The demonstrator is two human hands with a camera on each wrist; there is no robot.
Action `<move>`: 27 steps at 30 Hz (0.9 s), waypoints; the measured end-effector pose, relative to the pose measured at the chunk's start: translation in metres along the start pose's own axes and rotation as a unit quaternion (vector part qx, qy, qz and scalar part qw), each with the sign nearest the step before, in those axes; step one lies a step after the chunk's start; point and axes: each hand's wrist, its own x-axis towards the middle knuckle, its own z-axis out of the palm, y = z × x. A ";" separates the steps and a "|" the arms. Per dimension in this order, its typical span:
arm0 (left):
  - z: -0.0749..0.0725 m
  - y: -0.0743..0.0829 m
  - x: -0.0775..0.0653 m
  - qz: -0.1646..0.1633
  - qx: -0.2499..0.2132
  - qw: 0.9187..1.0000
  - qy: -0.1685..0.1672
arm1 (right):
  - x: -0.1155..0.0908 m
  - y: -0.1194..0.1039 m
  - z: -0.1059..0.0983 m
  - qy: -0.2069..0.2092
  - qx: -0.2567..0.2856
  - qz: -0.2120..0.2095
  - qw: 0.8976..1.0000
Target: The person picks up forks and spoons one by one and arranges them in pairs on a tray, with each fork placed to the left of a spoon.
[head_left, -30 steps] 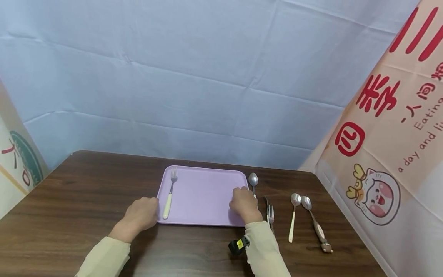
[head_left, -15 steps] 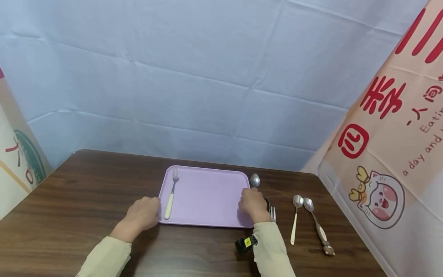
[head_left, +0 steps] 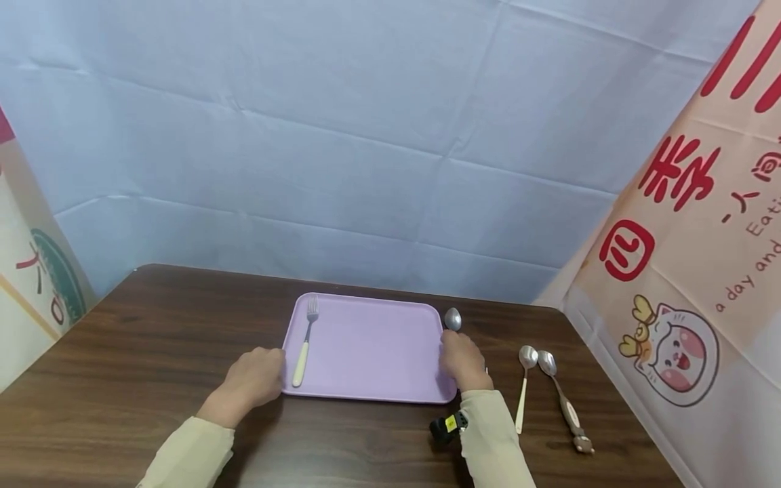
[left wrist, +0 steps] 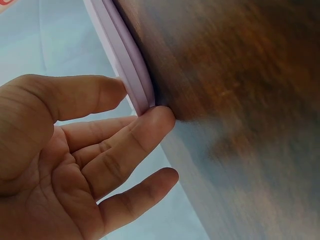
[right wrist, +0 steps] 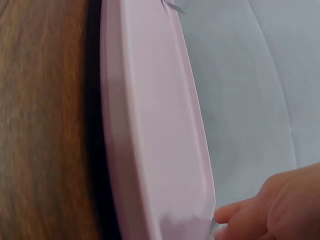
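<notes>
“Starting nearest, what showed over the desk [head_left: 122, 352]?”

“Two pale sleeves [head_left: 188, 451], and at the right cuff a small black device [head_left: 441, 430] with a yellow patch.”

“And past those?”

“Two spoons, toward the desk's right edge. The brown-handled spoon [head_left: 569, 412] lay closer to that edge, its animal-shaped tip aimed at the near side. The cream-handled spoon [head_left: 521, 400] lay just to its left, and their bowls sat side by side at the far ends.”

“What was the left hand [head_left: 253, 375] doing?”

“Pinching the lilac tray [head_left: 375, 349] by its rim, at the near left corner, with the thumb on one side of the rim and a finger on the other.”

“And the right hand [head_left: 464, 359]?”

“It was at the tray's right edge. The right wrist view showed its fingertips close by a corner of the rim, but I couldn't tell whether it grasped anything.”

“So where was the tray?”

“On the desk, just in from the far edge and well apart from the far left corner. A fork [head_left: 301, 364] lay in it along the left side, tines toward the far edge.”

“Anything farther off?”

“A third spoon [head_left: 453, 319], just outside the tray's far right corner; only its bowl showed past the hand. Beyond the desk's far edge hung a pale blue cloth [head_left: 342, 169], and beyond its right edge a printed cloth [head_left: 677, 346] with red characters.”
</notes>
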 end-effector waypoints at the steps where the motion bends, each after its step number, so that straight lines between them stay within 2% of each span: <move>1: 0.000 0.000 0.000 0.000 0.000 1.000 0.000 | 0.000 0.001 0.000 0.000 0.005 0.003 1.000; 11: 0.000 -0.001 0.003 -0.007 -0.001 1.000 -0.011 | -0.001 0.010 -0.003 -0.035 0.064 0.060 0.996; 27: 0.000 0.002 0.004 0.005 0.022 1.000 -0.001 | -0.008 0.013 -0.005 -0.028 0.090 0.106 0.990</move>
